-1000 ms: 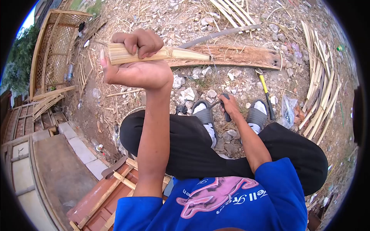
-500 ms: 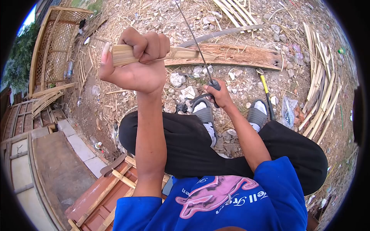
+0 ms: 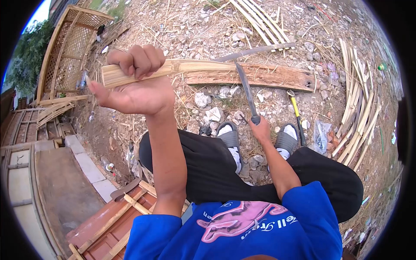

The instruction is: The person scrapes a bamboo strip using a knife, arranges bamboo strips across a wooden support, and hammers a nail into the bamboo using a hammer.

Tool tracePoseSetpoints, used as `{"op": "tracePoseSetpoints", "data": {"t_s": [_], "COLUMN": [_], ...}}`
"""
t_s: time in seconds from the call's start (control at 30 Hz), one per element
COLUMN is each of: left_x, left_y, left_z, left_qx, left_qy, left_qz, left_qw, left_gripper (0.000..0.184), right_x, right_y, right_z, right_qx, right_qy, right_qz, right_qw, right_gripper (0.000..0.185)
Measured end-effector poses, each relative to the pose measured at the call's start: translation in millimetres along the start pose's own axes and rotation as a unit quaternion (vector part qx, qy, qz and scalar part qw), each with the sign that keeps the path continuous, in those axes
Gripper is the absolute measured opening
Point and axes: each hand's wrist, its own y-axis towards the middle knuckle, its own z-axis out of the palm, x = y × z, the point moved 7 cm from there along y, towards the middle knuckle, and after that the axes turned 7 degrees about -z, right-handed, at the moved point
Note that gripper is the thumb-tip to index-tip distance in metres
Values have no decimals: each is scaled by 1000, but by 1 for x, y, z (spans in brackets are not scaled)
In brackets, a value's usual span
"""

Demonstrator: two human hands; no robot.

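Note:
My left hand (image 3: pixel 141 93) is raised with its fingers wrapped round a split bamboo strip (image 3: pixel 197 65), the thumb sticking out to the left. Pale and flat, the strip runs rightward above the ground. My right hand (image 3: pixel 261 131) grips the dark handle of a machete (image 3: pixel 247 89) low near my feet. Its long blade points up and away, and the tip appears at the strip's far end; whether they touch I cannot tell. Behind them a weathered wooden plank (image 3: pixel 281 78) lies on the ground, partly covered by the strip and the blade.
Cut bamboo strips lie in a pile (image 3: pixel 360 104) at the right and in another bunch (image 3: pixel 259 21) at the top. A tool with a yellow and black handle (image 3: pixel 297 108) rests beside my sandal (image 3: pixel 286 138). Stones litter the ground. A lattice panel (image 3: pixel 69 52) stands far left.
My left hand and the bamboo strip have shifted left and slightly down. My right hand has moved down and right, and the machete has turned so its blade's flat shows, its tip lower.

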Motion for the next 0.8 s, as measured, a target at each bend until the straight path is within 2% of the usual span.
{"op": "tracePoseSetpoints", "data": {"t_s": [0.03, 0.13, 0.17, 0.27, 0.3, 0.4, 0.43, 0.5, 0.53, 0.57, 0.6, 0.67, 0.73, 0.8], "left_x": [-16, -62, -72, -76, -73, -59, -55, -48, -43, -41, -39, -33, -33, -28], "left_y": [2, 0, -1, -4, -4, -2, -2, 0, 1, 1, 1, 0, 1, -1], "left_z": [-5, -11, -18, -40, -43, -55, -56, -59, -60, -59, -57, -59, -61, -57], "left_qx": [-3, -3, -5, -63, -74, -152, -156, -154, -122, -129, -136, -135, -154, -154], "left_qy": [4, -71, -57, -91, -76, -118, -133, -149, -172, -172, -173, -223, -240, -247], "left_qz": [15, 52, 57, 65, 66, 26, 12, -17, -32, -32, -31, -49, -46, -71], "left_qw": [1000, 996, 997, 992, 992, 981, 979, 977, 977, 976, 975, 964, 957, 954], "left_gripper": [58, 56, 54, 50, 47, 43, 42, 41, 41, 41, 41, 41, 41, 44], "right_x": [2, -2, -4, -10, -5, 19, 40, 69, 102, 133, 149, 201, 243, 249], "right_y": [-1, -3, -2, -1, -2, 9, 12, 35, 36, 34, 38, 26, 9, -1], "right_z": [-3, -6, -4, 4, 4, 1, -10, -35, -60, -86, -101, -132, -146, -147], "right_qx": [32, 44, 65, 71, 88, 60, -49, -165, -218, -271, -267, -275, -284, -288], "right_qy": [-16, -82, -84, -94, -128, -157, -91, 100, 118, 136, 98, 63, -20, -71], "right_qz": [46, 63, 55, -13, 1, -63, -139, -132, -182, -231, -270, -390, -426, -426], "right_qw": [998, 994, 993, 993, 988, 984, 985, 972, 952, 925, 920, 876, 859, 855], "right_gripper": [47, 57, 62, 63, 60, 52, 45, 49, 53, 57, 65, 71, 74, 74]}}
